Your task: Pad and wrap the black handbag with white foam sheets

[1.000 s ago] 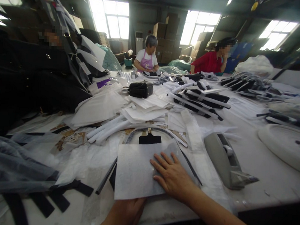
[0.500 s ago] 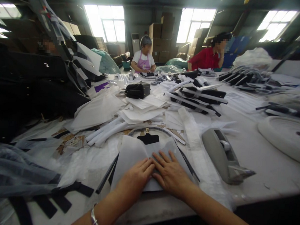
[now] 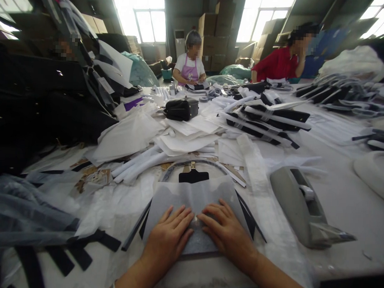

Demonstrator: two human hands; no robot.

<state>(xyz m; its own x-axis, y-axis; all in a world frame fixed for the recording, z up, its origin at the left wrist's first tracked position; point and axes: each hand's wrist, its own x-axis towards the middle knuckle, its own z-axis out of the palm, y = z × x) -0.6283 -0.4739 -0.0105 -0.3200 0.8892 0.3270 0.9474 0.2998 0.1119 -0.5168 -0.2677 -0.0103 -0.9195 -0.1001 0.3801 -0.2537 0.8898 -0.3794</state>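
Note:
A sheet of white paper (image 3: 193, 194) lies over a dark, flat bag piece in front of me. My left hand (image 3: 170, 231) rests on the paper's left half, fingers stretched out. On the right half lies my right hand (image 3: 225, 227), its fingers spread and slightly bent. Between the fingertips a small shiny spot, perhaps clear tape, shows on the paper. Beyond the paper's far edge a black tab (image 3: 194, 176) with a gold clasp sticks out. A wrapped curved handle (image 3: 175, 165) arches behind it. Dark straps slant out on both sides.
A grey tape dispenser (image 3: 292, 206) stands to the right. Paper sheets (image 3: 185, 141), a black bag (image 3: 181, 108) and wrapped black pieces (image 3: 268, 119) lie farther back. Plastic-wrapped dark strips (image 3: 28, 214) cover the left. Two people (image 3: 190, 68) sit across the table, and another is partly hidden at left.
My hands, close together before, have moved apart to either side of the paper's middle. The paper lies flatter and more spread out. The view has tilted down slightly and shifted left.

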